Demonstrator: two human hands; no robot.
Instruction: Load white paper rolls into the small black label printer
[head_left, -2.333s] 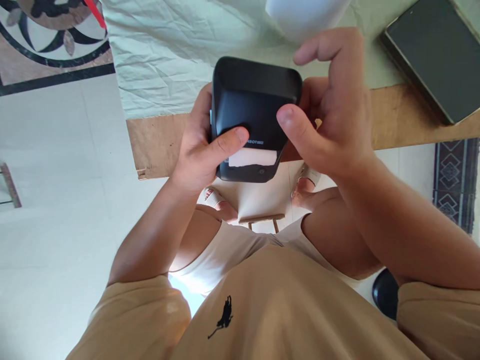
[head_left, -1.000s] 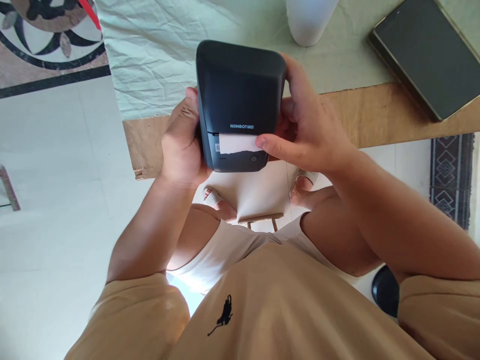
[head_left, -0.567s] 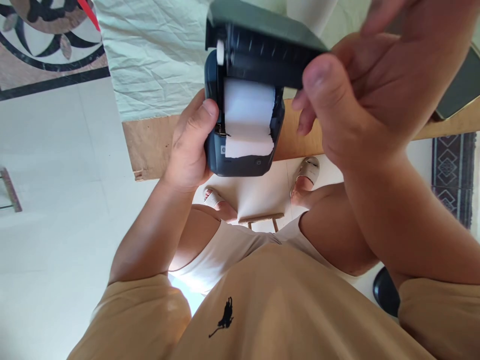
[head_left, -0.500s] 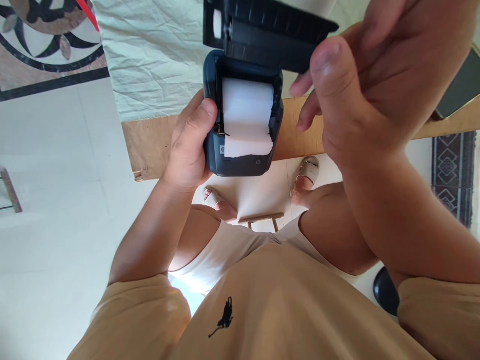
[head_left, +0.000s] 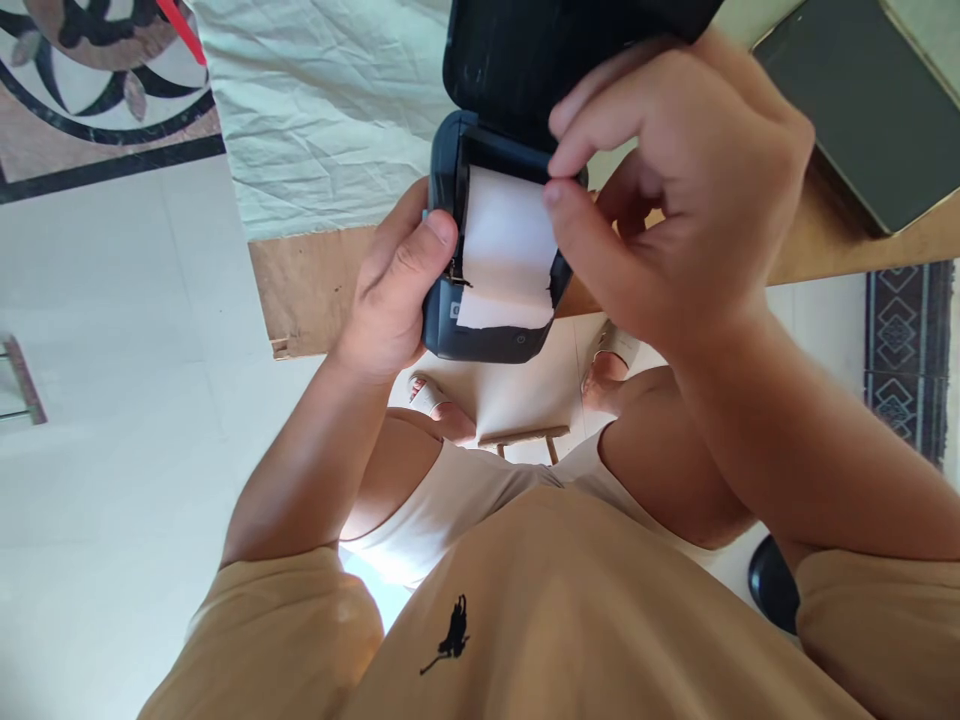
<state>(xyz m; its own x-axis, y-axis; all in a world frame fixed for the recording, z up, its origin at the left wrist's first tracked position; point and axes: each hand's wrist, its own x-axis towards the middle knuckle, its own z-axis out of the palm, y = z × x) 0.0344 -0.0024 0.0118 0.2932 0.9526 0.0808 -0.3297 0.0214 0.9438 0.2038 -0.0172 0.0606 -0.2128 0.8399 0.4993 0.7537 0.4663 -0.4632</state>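
The right hand (head_left: 697,190), which a moment ago held the lid (head_left: 555,50) up, now pinches its fingers (head_left: 577,215) at the exposed paper roll (head_left: 506,250), while the left hand (head_left: 390,290) grips the opened label printer (head_left: 480,335) above the counter (head_left: 315,285) edge.

- The right hand (head_left: 675,190) is just in front of the open lid (head_left: 555,50), so the lid blocks the way past it.
- Under its fingertips is the paper roll (head_left: 506,250), with the printer (head_left: 487,335) walls close on both sides.
- The left hand (head_left: 394,290) wraps the printer's left side, thumb by the roll.
- To the right hand's right lies a dark tablet (head_left: 870,110) on the table (head_left: 315,285).
- Left of the left hand, there is open room over the white cloth (head_left: 315,110) and the floor.
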